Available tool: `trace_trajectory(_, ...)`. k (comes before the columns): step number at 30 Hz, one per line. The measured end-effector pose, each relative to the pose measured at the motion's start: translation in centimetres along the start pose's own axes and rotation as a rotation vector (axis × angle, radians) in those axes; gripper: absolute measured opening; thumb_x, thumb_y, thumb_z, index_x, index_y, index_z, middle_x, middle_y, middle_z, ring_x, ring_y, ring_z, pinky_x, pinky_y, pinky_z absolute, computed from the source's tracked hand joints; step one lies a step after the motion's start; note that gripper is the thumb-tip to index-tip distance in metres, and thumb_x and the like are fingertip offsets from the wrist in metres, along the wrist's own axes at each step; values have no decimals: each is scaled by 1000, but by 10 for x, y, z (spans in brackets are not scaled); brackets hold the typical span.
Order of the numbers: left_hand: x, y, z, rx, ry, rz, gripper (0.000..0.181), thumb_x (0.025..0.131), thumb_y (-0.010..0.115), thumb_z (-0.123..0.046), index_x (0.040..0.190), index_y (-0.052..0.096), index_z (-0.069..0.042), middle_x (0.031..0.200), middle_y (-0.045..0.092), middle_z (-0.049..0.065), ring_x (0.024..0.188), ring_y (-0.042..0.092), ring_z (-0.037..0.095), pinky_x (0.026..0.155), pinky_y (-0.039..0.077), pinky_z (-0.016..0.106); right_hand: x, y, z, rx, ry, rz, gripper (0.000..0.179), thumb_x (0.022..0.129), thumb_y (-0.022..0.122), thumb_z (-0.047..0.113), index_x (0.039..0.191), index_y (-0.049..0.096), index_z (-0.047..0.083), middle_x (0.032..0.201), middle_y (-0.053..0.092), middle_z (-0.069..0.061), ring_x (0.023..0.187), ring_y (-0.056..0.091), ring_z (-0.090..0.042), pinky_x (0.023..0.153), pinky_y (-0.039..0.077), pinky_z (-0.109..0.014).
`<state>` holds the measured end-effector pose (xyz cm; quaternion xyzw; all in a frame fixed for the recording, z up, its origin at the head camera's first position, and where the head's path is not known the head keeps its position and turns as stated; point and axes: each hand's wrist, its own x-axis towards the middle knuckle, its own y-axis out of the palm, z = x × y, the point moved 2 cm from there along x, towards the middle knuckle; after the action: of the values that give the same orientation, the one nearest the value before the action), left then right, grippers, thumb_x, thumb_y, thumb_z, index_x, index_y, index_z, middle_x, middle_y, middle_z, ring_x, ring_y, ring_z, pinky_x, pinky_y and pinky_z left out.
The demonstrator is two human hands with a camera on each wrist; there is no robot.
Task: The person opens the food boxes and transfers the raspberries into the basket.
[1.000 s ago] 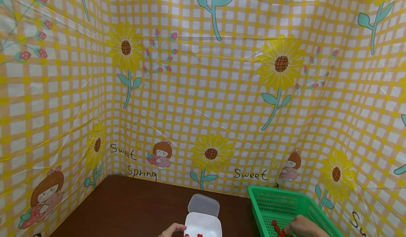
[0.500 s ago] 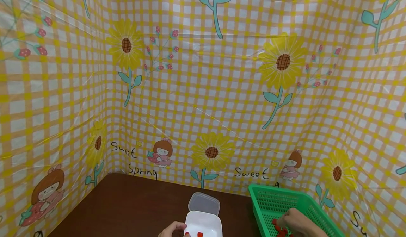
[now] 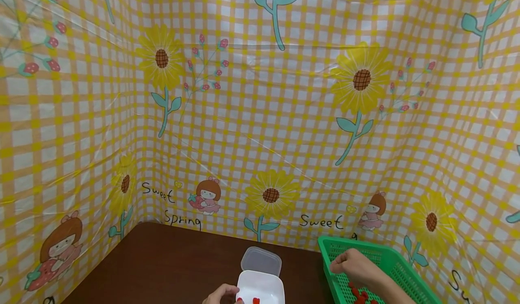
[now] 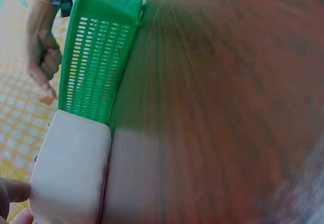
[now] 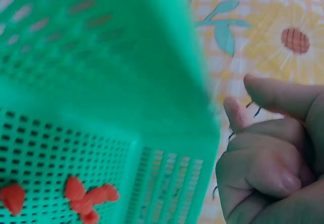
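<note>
Checked cloth (image 3: 252, 128) behind brown counter (image 3: 183, 268). Right hand (image 3: 357, 267), now lifted off red pieces (image 3: 360, 299) in green basket (image 3: 375, 244), curls toward ten o'clock; cannot tell if holding any. Left hand (image 3: 220, 295) pinches white box (image 3: 264, 285), basket at its three o'clock. Reach looks finished.

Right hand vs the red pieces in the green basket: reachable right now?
Looks like yes: the right hand is raised near the left rim of the green basket, which is open on top, and no lid covers the red pieces.
</note>
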<state>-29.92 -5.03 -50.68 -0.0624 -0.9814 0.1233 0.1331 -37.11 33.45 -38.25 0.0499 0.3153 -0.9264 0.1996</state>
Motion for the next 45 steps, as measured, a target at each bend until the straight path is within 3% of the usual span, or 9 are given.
trace_trajectory(2, 1, 0, 1, -8, -7, 1, 34, 79, 72, -33, 99, 62, -8, 93, 67, 11, 79, 64, 18, 66, 51, 32, -5, 9, 17, -18, 27, -57, 37, 84, 65, 23, 110, 63, -3, 95, 67, -9, 41, 13, -7, 41, 24, -26)
trace_trajectory(5, 1, 0, 2, -18, 2, 2, 34, 78, 73, -32, 99, 62, -7, 94, 67, 12, 79, 64, 19, 66, 52, 32, -9, 18, 35, -41, 4, -62, 33, 88, 61, 19, 110, 62, -5, 97, 67, -11, 38, 16, -5, 41, 27, -25)
trace_trajectory(8, 2, 0, 3, -21, 22, 4, 34, 79, 73, -30, 99, 61, -6, 94, 67, 14, 79, 65, 20, 66, 52, 31, -9, 27, 49, -34, -12, -61, 29, 89, 58, 17, 109, 62, -4, 64, 59, 3, 38, 15, -5, 40, 24, -24)
trace_trajectory(11, 2, 1, 4, -23, 28, 13, 33, 79, 72, -28, 100, 61, -6, 95, 67, 14, 79, 64, 20, 66, 51, 30, -8, 35, 59, -28, -23, -67, 26, 89, 59, 17, 106, 63, -2, 44, 32, 9, 39, 12, -5, 39, 20, -23)
trace_trajectory(18, 1, 0, 0, -5, 25, -3, 33, 80, 72, -30, 100, 61, -6, 94, 68, 12, 79, 64, 15, 65, 50, 25, 0, 54, 77, -60, -67, -45, 21, 86, 62, 18, 99, 67, 3, 51, 44, 10, 40, 12, -6, 38, 20, -22)
trace_trajectory(23, 0, -1, -3, -23, 20, 11, 33, 80, 72, -28, 101, 61, -6, 95, 67, 12, 80, 64, 17, 66, 50, 25, 7, 69, 85, -46, -80, 1, 17, 86, 62, 15, 96, 67, 2, 47, 27, 9, 42, 10, -8, 38, 18, -23)
trace_trajectory(28, -1, 0, -4, -23, 9, 11, 32, 80, 71, -29, 101, 61, -6, 94, 67, 12, 79, 64, 19, 65, 51, 29, 13, 86, 93, -46, -103, 21, 14, 84, 64, 14, 91, 68, 3, 47, 27, 8, 42, 11, -8, 38, 17, -22)
trace_trajectory(35, -1, -1, -4, -19, 21, 19, 32, 81, 71, -30, 101, 61, -7, 94, 67, 11, 79, 64, 16, 65, 49, 24, 20, 105, 101, -42, -122, 60, 10, 83, 64, 10, 87, 69, 2, 46, 25, 8, 41, 11, -8, 37, 17, -22)
trace_trajectory(45, -1, -1, -4, -28, 2, 12, 33, 80, 71, -31, 100, 61, -7, 93, 67, 8, 79, 64, 17, 65, 51, 29, 33, 129, 107, -104, -111, 74, 9, 80, 67, 10, 82, 71, 3, 46, 25, 8, 42, 11, -8, 37, 17, -22)
